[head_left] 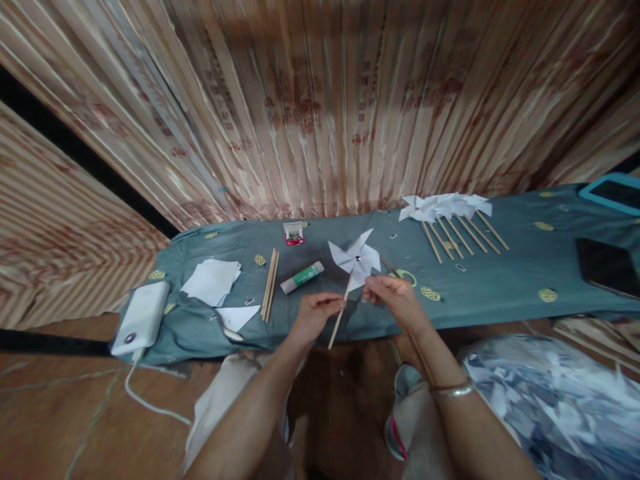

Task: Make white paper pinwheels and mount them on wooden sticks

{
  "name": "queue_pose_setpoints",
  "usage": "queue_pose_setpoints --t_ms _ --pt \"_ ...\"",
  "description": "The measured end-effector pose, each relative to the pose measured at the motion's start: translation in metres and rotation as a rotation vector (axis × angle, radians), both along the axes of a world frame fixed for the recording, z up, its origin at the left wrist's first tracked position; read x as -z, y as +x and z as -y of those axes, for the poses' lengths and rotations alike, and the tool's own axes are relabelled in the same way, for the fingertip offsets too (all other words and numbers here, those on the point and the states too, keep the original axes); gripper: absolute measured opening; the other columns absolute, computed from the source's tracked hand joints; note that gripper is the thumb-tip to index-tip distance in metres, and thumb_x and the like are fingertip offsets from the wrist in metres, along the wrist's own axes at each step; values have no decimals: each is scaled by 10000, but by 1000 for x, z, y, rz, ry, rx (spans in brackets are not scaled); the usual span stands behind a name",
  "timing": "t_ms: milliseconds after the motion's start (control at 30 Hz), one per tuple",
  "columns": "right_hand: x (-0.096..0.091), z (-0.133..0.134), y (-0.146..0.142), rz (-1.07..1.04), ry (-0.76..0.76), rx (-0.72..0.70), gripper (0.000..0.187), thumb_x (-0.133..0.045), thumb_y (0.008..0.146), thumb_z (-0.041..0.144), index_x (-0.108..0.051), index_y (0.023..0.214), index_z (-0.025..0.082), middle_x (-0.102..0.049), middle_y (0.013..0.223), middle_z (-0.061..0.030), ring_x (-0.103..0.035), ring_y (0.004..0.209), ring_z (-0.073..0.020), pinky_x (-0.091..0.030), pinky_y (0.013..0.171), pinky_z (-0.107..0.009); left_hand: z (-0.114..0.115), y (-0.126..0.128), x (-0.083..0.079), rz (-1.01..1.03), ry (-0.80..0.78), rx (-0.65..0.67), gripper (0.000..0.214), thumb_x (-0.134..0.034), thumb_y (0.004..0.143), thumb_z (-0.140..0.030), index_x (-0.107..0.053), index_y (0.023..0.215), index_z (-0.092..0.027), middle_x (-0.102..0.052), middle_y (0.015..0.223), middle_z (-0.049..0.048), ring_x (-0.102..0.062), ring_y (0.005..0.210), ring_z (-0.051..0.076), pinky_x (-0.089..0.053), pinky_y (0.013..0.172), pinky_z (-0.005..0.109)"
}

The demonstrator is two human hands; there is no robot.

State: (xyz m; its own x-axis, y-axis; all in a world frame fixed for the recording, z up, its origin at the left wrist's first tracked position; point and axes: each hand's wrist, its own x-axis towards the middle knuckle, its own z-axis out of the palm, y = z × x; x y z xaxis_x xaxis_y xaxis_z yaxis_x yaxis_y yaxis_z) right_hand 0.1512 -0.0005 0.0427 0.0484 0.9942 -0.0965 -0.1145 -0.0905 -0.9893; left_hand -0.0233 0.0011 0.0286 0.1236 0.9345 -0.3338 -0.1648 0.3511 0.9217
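"While the white paper pinwheel [369, 257] was held over the table [480, 288], what did the left hand [318, 313] do?"

"Thumb and fingers pinched together, it gripped the pinwheel's wooden stick [337, 327] below the paper."

"And the right hand [396, 297]?"

"Its fingers were curled close together beside the paper; I couldn't tell whether they gripped it. A green-labelled tube [302, 277] lay left of the pinwheel."

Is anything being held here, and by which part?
Yes, a paper pinwheel: the left hand pinches its stick below the blades. Whether the right hand grips a blade or is merely beside it cannot be told.
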Motion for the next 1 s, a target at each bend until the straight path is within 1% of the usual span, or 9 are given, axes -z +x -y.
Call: queue_pose_setpoints --t_ms 67,133,200,267,367,467,733,867,1000 --pt "1 -1 10 9 26 68 436 -742 626 613 -676 545 190 -630 514 -7 -453 467 -85 -345 480 -240 0 -1 0 -6 -2 -6 301 -859 423 -348 -759 638 -162 -664 557 7 -521 551 101 -412 582 226" --pt "3 -4 20 -5 60 198 417 -754 628 595 -673 548 194 -627 524 -1 -434 468 -81 -332 476 -239 1 -3 -1 -13 5 6 310 -860 433 -364 -760 646 -161 -671 571 14 -528 562 108 -419 589 232" --pt "6 -8 27 -42 76 325 377 -790 596 565 -689 593 202 -659 591 0 -464 510 -86 -363 507 -237 3 -5 -2 -24 17 28 316 -858 446 -379 -761 654 -162 -677 585 18 -533 572 113 -429 603 239" --pt "8 -10 29 -78 69 365 362 -820 558 542 -719 680 217 -701 689 0 -530 592 -102 -417 575 -240 5 -6 -3 -35 24 50 320 -857 453 -387 -761 659 -161 -677 588 18 -534 574 113 -434 613 242" --pt "8 -11 25 -105 45 294 390 -831 537 535 -740 761 230 -722 755 0 -589 674 -129 -465 646 -261 10 -6 -3 -33 13 80 325 -855 455 -392 -763 664 -161 -679 589 19 -541 578 117 -438 616 244" --pt "5 -7 18 -117 21 229 399 -841 509 534 -740 746 230 -728 745 -5 -606 664 -144 -480 631 -275 15 -6 -3 -19 -3 107 315 -855 445 -380 -762 653 -163 -685 594 19 -547 577 119 -442 619 247" --pt "2 3 5 -113 1 135 335 -867 498 453 -734 691 213 -704 643 5 -570 567 -119 -436 562 -252 24 -10 -3 2 0 83 293 -860 441 -353 -756 637 -162 -674 574 13 -536 560 113 -432 612 245" --pt "2 7 -1 -112 -4 103 334 -866 496 465 -725 649 204 -688 599 9 -553 537 -108 -423 546 -243 28 -13 -3 5 8 66 298 -861 450 -359 -754 644 -160 -676 587 12 -539 573 112 -432 620 242" --pt "1 11 -9 -107 -11 73 361 -865 484 491 -718 636 197 -691 580 1 -570 533 -119 -430 551 -250 34 -16 -4 12 21 48 304 -859 446 -358 -754 647 -157 -678 597 16 -546 583 115 -438 634 250"
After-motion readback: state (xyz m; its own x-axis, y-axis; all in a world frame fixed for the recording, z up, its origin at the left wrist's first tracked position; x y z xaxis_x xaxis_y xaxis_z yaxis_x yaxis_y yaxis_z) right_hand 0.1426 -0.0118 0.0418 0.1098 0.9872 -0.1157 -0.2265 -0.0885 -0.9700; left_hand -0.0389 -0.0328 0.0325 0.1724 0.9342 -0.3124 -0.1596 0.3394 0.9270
